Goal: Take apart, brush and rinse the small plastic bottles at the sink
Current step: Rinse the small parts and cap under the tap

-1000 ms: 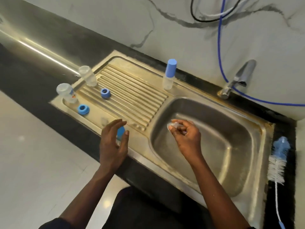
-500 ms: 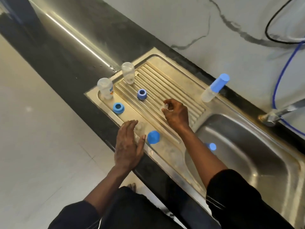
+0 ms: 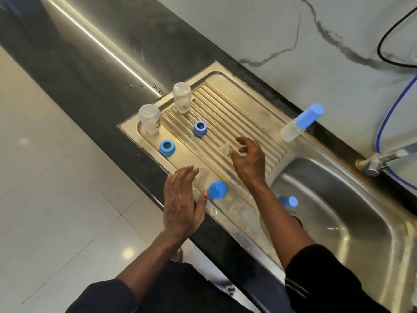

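Note:
Two clear bottles (image 3: 149, 118) (image 3: 181, 97) stand upside down at the left end of the steel drainboard (image 3: 255, 129). Near them lie two blue rings (image 3: 199, 128) (image 3: 167, 147). A blue cap (image 3: 217, 189) sits by the front edge. My left hand (image 3: 180, 204) hovers flat and open beside it, fingertips near a faint clear teat (image 3: 201, 173). My right hand (image 3: 248, 159) is over the ribs with fingers loosely spread. Another clear teat (image 3: 225, 149) lies at its thumb tip. A capped bottle (image 3: 300, 123) stands at the back. One blue-capped piece (image 3: 290, 202) lies in the sink basin (image 3: 338, 211).
The tap (image 3: 379, 161) with a blue hose (image 3: 392, 109) stands at the back right of the basin. A black counter (image 3: 90, 64) runs left of the sink, with a marble wall behind. White floor tiles lie below the counter's front edge.
My right hand moved from over the basin to the drainboard carrying a clear teat, which now lies at its fingertips. My left hand came off the blue cap.

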